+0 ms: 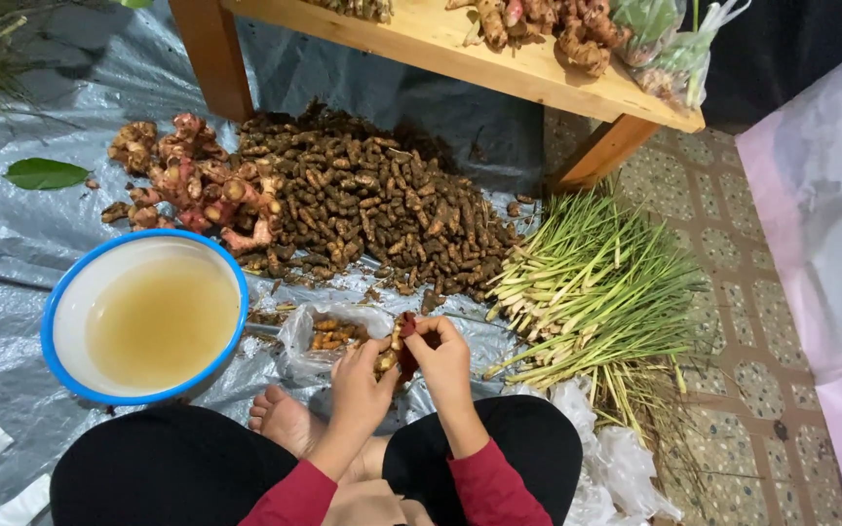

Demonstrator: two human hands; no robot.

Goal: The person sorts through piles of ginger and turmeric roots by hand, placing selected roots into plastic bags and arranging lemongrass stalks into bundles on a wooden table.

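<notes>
Both hands, left hand (361,375) and right hand (442,358), pinch closed on one small turmeric root (397,346) above the clear bag (328,331); trimming probably goes best with fingertips held close and scraps falling bagward.

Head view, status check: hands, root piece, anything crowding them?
Left hand and right hand both grip the small root piece. Clear bag of roots just left. Water basin apart.

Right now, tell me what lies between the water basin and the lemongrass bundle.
In the head view, between the basin and the lemongrass lie a clear plastic bag of small roots and both hands, left hand and right hand.
</notes>
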